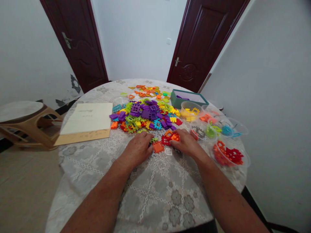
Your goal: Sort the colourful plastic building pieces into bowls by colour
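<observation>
Near the front of the pile my left hand (pixel 139 147) is curled, its thumb and fingertips closed on a lime-green plastic building piece (pixel 153 140). An orange square building piece (pixel 158 147) lies right beside its thumb. My right hand (pixel 186 141) has its fingers bent round an orange building piece (pixel 175 137), partly covered by them. A red window-shaped piece (pixel 165 140) touches that one on the left. Between the hands, a small white window frame (pixel 168 151) rests on the cloth. Just beyond is a big heap of mixed interlocking pieces (pixel 145 114), with purple ones on top.
Clear plastic tubs (pixel 191 111) of sorted pieces stand at the right, including a tub of red and orange ones (pixel 228 155). Behind them sits a green box (pixel 178 102). Paper sheets (pixel 88 116) lie left on the patterned tablecloth (pixel 150 194). A wooden stool (pixel 26 126) stands beyond the table's left edge.
</observation>
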A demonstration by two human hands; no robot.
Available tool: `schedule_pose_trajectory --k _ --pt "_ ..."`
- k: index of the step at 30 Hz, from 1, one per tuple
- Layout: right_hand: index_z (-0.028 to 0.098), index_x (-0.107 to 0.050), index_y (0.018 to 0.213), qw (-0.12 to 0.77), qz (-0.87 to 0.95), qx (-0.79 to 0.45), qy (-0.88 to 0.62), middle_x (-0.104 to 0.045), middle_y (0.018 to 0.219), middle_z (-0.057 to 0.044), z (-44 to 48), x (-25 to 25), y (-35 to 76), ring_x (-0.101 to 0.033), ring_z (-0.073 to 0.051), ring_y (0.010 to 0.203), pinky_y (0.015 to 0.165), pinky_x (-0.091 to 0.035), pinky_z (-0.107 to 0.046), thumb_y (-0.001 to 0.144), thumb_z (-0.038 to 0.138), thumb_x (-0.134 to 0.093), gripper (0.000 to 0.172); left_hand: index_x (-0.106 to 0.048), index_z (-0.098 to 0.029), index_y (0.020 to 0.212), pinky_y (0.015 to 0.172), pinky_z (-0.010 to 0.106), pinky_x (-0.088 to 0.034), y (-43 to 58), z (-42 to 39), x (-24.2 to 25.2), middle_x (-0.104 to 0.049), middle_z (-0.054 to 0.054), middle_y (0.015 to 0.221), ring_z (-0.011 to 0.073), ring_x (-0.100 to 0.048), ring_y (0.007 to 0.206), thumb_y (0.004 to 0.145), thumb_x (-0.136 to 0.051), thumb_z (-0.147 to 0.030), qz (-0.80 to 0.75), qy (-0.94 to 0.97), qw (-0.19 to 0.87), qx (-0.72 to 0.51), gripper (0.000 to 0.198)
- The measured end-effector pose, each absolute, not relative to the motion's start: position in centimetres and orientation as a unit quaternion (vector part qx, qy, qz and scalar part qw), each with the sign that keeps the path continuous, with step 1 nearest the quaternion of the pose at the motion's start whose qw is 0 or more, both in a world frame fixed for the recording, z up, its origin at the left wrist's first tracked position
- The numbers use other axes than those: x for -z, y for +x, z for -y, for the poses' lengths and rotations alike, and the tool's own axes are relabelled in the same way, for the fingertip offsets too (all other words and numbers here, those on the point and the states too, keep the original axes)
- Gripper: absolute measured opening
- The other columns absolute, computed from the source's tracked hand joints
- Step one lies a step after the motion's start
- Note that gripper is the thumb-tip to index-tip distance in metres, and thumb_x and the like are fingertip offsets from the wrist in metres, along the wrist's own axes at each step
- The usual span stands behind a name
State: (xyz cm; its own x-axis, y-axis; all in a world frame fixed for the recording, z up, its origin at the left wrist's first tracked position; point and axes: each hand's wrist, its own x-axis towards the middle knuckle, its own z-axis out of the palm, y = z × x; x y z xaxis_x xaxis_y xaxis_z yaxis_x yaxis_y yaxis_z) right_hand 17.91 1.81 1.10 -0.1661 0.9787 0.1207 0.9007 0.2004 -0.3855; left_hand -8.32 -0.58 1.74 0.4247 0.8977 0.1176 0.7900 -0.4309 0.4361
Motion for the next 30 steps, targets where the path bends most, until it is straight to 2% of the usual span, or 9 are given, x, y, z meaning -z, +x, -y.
schedule_pose_trajectory --k 3,7,11,14,18,20,23,26,30 --pt "0.024 -0.067 0.125 0.209 0.754 -0.151 -0.604 -0.069 0.125 -0.012 -1.9 -1.4 17.7 -0.065 -0.028 0.115 0.100 -0.049 -0.041 0.088 0.031 -0.068 0.039 -0.062 -0.022 0.127 0.107 0.042 -0.045 -8.3 0.6 -1.8 -0.065 0.011 0.125 0.0277 -0.059 0.122 0.092 -0.058 -0.023 -0.508 0.828 0.154 -0.182 0.035" --pt "0.023 -0.071 0.105 0.253 0.740 -0.231 -0.579 -0.074 0.106 -0.007 -1.8 -2.0 16.9 -0.069 -0.024 0.098 0.090 -0.052 -0.037 0.088 0.031 -0.068 0.019 -0.060 -0.020 0.131 0.110 0.044 -0.044 -8.1 0.5 -1.5 -0.066 0.013 0.129 0.0286 -0.059 0.125 0.094 -0.060 -0.027 -0.486 0.825 0.160 -0.239 0.038" --pt "0.023 -0.066 0.111 0.325 0.698 -0.381 -0.512 -0.073 0.097 -0.002 -0.5 -2.2 14.4 -0.068 -0.018 0.082 0.074 -0.053 -0.030 0.089 0.039 -0.069 0.028 -0.047 -0.027 0.149 0.105 0.045 -0.049 -7.8 0.8 -1.9 -0.065 0.011 0.137 0.0271 -0.064 0.119 0.092 -0.067 -0.037 -0.464 0.794 0.259 -0.297 0.061" --pt "0.025 -0.062 0.114 0.354 0.674 -0.441 -0.475 -0.071 0.094 0.000 0.5 -1.6 12.2 -0.064 -0.015 0.072 0.063 -0.051 -0.026 0.092 0.044 -0.065 0.029 -0.051 -0.030 0.146 0.100 0.041 -0.052 -7.7 1.2 -2.7 -0.069 0.007 0.133 0.0251 -0.067 0.113 0.091 -0.066 -0.032 -0.444 0.776 0.332 -0.300 0.057" --pt "0.026 -0.058 0.120 0.343 0.665 -0.477 -0.461 -0.068 0.086 0.001 0.8 -0.8 11.3 -0.059 -0.015 0.059 0.056 -0.049 -0.027 0.101 0.050 -0.050 0.032 -0.056 -0.029 0.143 0.096 0.038 -0.053 -7.9 1.3 -3.5 -0.073 0.005 0.125 0.0235 -0.069 0.107 0.090 -0.063 -0.031 -0.443 0.770 0.354 -0.292 0.054" --pt "0.026 -0.059 0.123 0.347 0.689 -0.429 -0.470 -0.068 0.088 -0.001 0.4 -0.8 11.9 -0.062 -0.017 0.066 0.062 -0.052 -0.029 0.104 0.050 -0.043 0.035 -0.058 -0.027 0.141 0.102 0.039 -0.051 -7.9 1.1 -3.6 -0.071 0.006 0.131 0.0246 -0.067 0.115 0.089 -0.062 -0.029 -0.451 0.768 0.345 -0.296 0.052" --pt "0.023 -0.064 0.119 0.332 0.752 -0.226 -0.523 -0.068 0.108 -0.008 -0.5 -1.1 13.8 -0.066 -0.022 0.094 0.084 -0.052 -0.033 0.103 0.039 -0.048 0.029 -0.063 -0.022 0.132 0.104 0.041 -0.051 -8.0 0.6 -3.4 -0.069 0.008 0.132 0.0264 -0.066 0.117 0.087 -0.060 -0.028 -0.495 0.738 0.335 -0.313 0.046" --pt "0.020 -0.069 0.117 0.210 0.777 -0.077 -0.588 -0.064 0.118 -0.013 -1.5 -0.9 15.8 -0.063 -0.025 0.104 0.089 -0.049 -0.034 0.099 0.033 -0.054 0.026 -0.061 -0.020 0.129 0.083 0.039 -0.059 -8.2 0.2 -2.9 -0.074 0.009 0.114 0.0247 -0.073 0.094 0.089 -0.058 -0.033 -0.541 0.665 0.397 -0.328 0.042" --pt "0.021 -0.072 0.110 0.106 0.779 -0.060 -0.615 -0.062 0.115 -0.012 -2.2 -0.2 17.1 -0.063 -0.023 0.098 0.084 -0.048 -0.032 0.097 0.034 -0.057 0.024 -0.055 -0.022 0.128 0.064 0.032 -0.060 -8.3 0.1 -2.8 -0.073 0.008 0.111 0.0219 -0.074 0.085 0.093 -0.054 -0.036 -0.514 0.598 0.504 -0.353 0.037"
